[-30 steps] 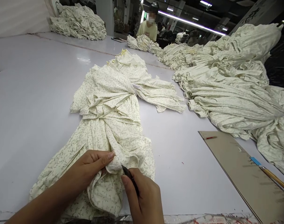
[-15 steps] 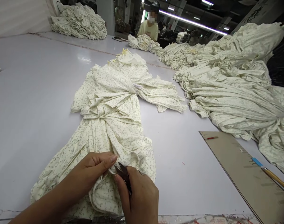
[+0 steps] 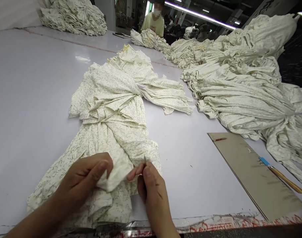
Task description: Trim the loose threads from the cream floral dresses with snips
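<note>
A pale fabric piece with a small sprig print lies bunched and folded on the table before me. My left hand is closed on a raised part of its near end, which is blurred by motion. To its right, my right hand is closed around thread snips. Only a thin tip of the snips shows above the fingers; the rest is hidden in the palm. The right fingertips meet the edge of the stretched fabric, and whether they pinch it I cannot make out.
Heaped matching fabric runs along the right side, and another pile stands back left. A grey-brown board at right bears a red pen and a wooden-handled tool. A person is beyond the table.
My hands have moved apart, drawing the fabric edge up between them. The snips' blades, at the fabric before, have turned mostly out of sight in my right hand. The view has shifted slightly.
</note>
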`<control>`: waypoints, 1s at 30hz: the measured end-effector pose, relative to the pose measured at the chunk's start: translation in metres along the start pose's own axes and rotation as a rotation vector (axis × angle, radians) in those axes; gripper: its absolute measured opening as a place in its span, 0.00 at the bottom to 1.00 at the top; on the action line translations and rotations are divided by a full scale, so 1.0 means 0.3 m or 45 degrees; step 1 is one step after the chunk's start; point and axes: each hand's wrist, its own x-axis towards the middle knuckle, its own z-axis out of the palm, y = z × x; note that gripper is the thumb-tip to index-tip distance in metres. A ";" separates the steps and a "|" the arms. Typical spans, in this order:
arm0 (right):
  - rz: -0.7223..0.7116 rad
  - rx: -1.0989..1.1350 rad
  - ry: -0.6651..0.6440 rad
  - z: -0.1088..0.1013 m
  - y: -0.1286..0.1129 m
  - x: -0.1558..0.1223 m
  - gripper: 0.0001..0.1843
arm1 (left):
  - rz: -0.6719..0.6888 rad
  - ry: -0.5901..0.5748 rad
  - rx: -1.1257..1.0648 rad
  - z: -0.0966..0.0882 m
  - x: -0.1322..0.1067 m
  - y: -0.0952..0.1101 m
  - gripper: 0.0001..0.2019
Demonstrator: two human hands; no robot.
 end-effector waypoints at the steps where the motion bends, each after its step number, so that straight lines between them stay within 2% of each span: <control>1: 0.016 -0.053 -0.025 -0.004 0.000 0.009 0.22 | -0.043 -0.007 -0.045 -0.021 0.005 -0.002 0.23; 4: -0.035 -0.363 0.013 -0.026 0.008 0.034 0.20 | -0.165 0.081 -0.002 -0.085 0.030 0.001 0.25; 7: -0.107 -0.484 0.088 -0.050 0.014 0.049 0.19 | -0.216 0.019 0.412 -0.109 0.048 0.010 0.15; 9: -0.119 -0.464 0.102 -0.060 0.015 0.052 0.19 | -0.087 -0.125 0.742 -0.087 0.047 0.011 0.18; 11: -0.119 -0.445 0.091 -0.065 0.014 0.052 0.18 | 0.099 -0.368 0.998 -0.042 0.036 0.007 0.20; 14: -0.133 -0.458 0.067 -0.065 0.013 0.048 0.18 | 0.330 -0.755 1.167 0.033 0.011 -0.009 0.18; 17: -0.131 -0.501 0.078 -0.067 0.016 0.048 0.18 | 0.439 -0.857 1.177 0.069 -0.002 -0.024 0.09; 20: -0.117 -0.521 0.105 -0.074 0.023 0.052 0.20 | 0.413 -0.938 1.151 0.042 0.006 -0.023 0.11; 22: -0.112 -0.526 0.106 -0.079 0.026 0.055 0.20 | 0.442 -0.930 1.101 -0.002 0.016 -0.019 0.11; 25: -0.126 -0.534 0.073 -0.084 0.024 0.047 0.20 | 0.522 -0.726 0.813 -0.074 0.021 -0.031 0.12; 28: -0.136 -0.585 -0.051 -0.082 0.021 0.022 0.16 | 0.455 -0.505 0.496 -0.121 0.012 -0.064 0.13; 30: -0.127 -0.654 -0.161 -0.070 0.026 0.003 0.12 | 0.386 -0.418 0.392 -0.130 0.006 -0.083 0.15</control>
